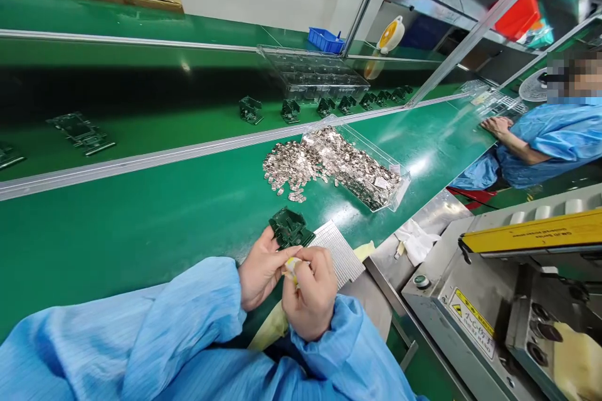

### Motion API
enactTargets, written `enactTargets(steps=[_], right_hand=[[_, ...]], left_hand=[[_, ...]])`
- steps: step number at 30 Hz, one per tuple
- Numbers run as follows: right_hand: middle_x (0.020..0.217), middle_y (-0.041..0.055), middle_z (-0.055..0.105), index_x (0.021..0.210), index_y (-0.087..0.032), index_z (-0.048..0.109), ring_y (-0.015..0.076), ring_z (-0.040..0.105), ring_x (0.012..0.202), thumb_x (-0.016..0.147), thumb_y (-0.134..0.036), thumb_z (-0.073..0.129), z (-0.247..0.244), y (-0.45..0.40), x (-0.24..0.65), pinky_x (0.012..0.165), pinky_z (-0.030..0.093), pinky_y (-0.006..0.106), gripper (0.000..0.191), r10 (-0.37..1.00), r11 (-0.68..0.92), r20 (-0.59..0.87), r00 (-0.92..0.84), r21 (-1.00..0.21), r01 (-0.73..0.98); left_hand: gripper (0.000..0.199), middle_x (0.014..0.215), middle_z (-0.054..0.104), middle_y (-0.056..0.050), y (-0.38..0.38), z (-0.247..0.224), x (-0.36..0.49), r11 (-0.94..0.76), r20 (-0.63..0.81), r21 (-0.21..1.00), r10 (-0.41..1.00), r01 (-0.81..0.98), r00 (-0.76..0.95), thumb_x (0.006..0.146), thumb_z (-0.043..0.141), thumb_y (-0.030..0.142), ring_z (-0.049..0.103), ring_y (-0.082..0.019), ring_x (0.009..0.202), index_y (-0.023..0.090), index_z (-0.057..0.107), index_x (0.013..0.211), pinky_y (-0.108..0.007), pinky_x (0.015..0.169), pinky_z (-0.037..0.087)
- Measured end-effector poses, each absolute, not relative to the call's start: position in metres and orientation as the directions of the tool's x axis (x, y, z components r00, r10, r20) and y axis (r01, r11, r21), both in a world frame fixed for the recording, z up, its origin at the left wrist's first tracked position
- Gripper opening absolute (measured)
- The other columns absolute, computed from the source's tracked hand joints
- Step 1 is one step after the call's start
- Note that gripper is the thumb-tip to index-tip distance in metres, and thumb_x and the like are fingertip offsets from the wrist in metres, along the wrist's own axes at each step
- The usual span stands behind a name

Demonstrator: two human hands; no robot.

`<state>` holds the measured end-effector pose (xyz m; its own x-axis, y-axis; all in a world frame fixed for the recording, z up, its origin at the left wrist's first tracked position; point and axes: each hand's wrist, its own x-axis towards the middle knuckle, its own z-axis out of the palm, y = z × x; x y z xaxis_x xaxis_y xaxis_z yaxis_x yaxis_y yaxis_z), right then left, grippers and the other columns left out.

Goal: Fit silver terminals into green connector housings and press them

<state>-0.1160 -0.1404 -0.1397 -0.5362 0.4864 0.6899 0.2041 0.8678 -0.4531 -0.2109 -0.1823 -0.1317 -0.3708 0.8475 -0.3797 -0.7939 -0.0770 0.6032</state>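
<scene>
My left hand (260, 270) grips a dark green circuit board (289, 227) by its near left edge, above the green work surface. Close against it, my right hand (311, 294) is closed, fingers curled round a small yellow-and-white item (292, 268); its kind is mostly hidden by the fingers. The two hands almost touch at the board's near side. Just right of the board lies a pale ribbed plate (335, 254), partly behind my right hand. Beyond the board is a heap of small shiny metal pieces (289, 166), spilling from a tilted clear plastic tray (399, 191).
Several circuit boards (290, 111) stand along the dark green strip behind a metal rail (141, 163). A clear compartment tray (320, 72) sits behind them. To the right are a machine with a yellow bar (536, 238) and a co-worker in a blue sleeve (536, 131).
</scene>
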Motion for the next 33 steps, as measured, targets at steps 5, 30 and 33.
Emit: enactTargets(steps=[5, 30, 33], right_hand=[[0.089, 0.0092, 0.057, 0.078, -0.019, 0.056, 0.0212, 0.052, 0.081, 0.08, -0.003, 0.051, -0.148, -0.142, -0.106, 0.064, 0.048, 0.034, 0.017, 0.475, 0.876, 0.684, -0.553, -0.43, 0.22], [0.067, 0.0003, 0.058, 0.073, -0.022, 0.052, 0.0163, 0.056, 0.054, 0.08, -0.012, 0.055, -0.139, -0.138, -0.104, 0.051, 0.037, 0.028, 0.012, 0.6, 0.793, 0.31, -0.738, -0.349, 0.499], [0.069, 0.0005, 0.058, 0.075, -0.022, 0.051, 0.0164, 0.056, 0.054, 0.077, -0.012, 0.055, -0.139, -0.141, -0.103, 0.05, 0.037, 0.028, 0.01, 0.605, 0.791, 0.286, -0.743, -0.323, 0.52]], left_hand=[[0.049, 0.112, 0.07, -0.006, -0.185, -0.129, -0.214, -0.065, -0.393, 0.608, 0.842, -0.791, -0.371, 0.07, 0.079, 0.014, 0.068, -0.021, 0.103, 0.021, 0.056, 0.112, -0.03, 0.085, 0.054], [0.051, 0.104, 0.068, -0.002, -0.192, -0.14, -0.211, -0.148, -0.342, 0.75, 0.748, -0.645, -0.569, 0.064, 0.084, 0.018, 0.067, -0.019, 0.097, 0.022, 0.052, 0.103, -0.036, 0.094, 0.049], [0.051, 0.106, 0.067, -0.003, -0.193, -0.14, -0.21, -0.134, -0.343, 0.75, 0.758, -0.648, -0.555, 0.064, 0.084, 0.019, 0.067, -0.019, 0.097, 0.022, 0.051, 0.104, -0.034, 0.094, 0.049]])
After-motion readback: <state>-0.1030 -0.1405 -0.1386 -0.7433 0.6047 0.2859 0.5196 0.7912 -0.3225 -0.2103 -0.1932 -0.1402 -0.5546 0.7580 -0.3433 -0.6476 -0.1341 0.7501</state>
